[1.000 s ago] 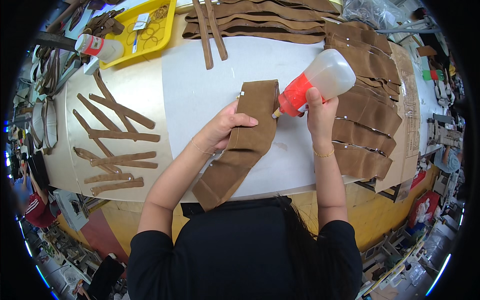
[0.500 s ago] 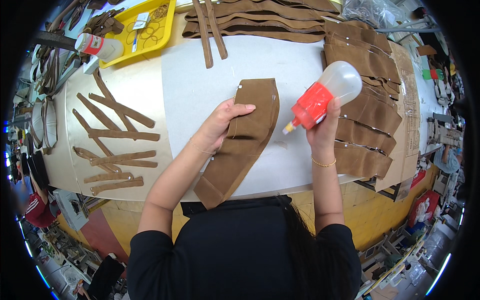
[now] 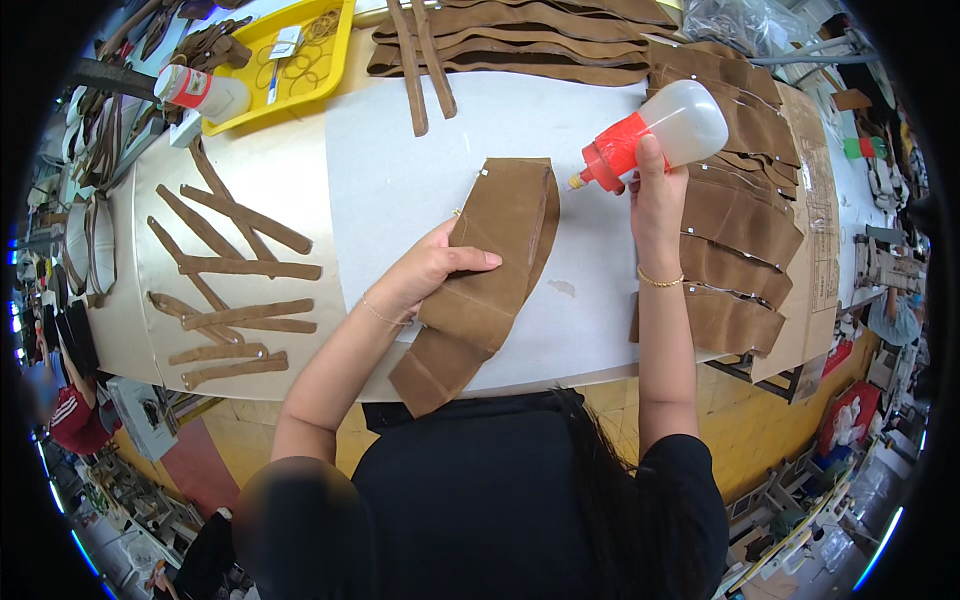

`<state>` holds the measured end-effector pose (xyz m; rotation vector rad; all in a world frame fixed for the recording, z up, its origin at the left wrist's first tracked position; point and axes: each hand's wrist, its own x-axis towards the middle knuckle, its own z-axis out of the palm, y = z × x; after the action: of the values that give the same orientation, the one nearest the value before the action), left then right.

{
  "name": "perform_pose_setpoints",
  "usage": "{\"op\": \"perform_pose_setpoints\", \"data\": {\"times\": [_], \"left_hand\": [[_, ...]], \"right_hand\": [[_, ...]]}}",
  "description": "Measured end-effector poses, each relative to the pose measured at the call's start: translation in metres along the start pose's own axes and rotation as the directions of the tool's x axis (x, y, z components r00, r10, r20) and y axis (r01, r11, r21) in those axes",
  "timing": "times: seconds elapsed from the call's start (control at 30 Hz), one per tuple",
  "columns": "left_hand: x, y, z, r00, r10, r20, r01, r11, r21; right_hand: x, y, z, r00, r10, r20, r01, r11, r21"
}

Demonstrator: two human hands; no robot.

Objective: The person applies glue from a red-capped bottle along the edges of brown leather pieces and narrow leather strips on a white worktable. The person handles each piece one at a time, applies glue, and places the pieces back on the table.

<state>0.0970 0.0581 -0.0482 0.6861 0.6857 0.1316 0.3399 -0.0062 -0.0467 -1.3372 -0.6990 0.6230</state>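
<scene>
My left hand grips a brown leather piece by its left edge, thumb on top and fingers hidden underneath. The piece bends in the middle, and its lower end hangs toward me at the table's near edge. In my right hand is a squeeze bottle with a clear body, a red-wrapped neck and a yellowish nozzle. It is tilted, the nozzle pointing left and down, close to the leather's upper right edge but apart from it. A whitish liquid seems to fill part of the bottle.
Brown leather strips lie scattered on the left. Overlapping leather panels cover the right side, and more long pieces lie at the back. A yellow tray with rubber bands and a white bottle stand back left.
The bottle has moved up and turned flatter, its nozzle now near the leather's upper right edge. My left hand has slid lower along the leather, which bends more sharply.
</scene>
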Motion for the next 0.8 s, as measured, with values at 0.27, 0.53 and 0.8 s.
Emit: {"op": "perform_pose_setpoints", "data": {"times": [0.27, 0.53, 0.8], "left_hand": [[-0.009, 0.000, 0.006, 0.999, 0.046, -0.015, -0.047, 0.997, -0.063], [-0.010, 0.002, 0.008, 0.998, 0.054, -0.016, -0.055, 0.997, -0.060], [-0.010, 0.001, 0.008, 0.998, 0.057, -0.022, -0.058, 0.996, -0.069]], "right_hand": [[-0.001, 0.006, 0.016, 0.999, 0.010, 0.054, -0.008, 1.000, -0.027], [-0.007, 0.008, 0.019, 0.998, 0.018, 0.066, -0.016, 0.999, -0.035], [-0.026, 0.005, 0.025, 0.997, 0.004, 0.083, -0.003, 1.000, -0.012]]}}
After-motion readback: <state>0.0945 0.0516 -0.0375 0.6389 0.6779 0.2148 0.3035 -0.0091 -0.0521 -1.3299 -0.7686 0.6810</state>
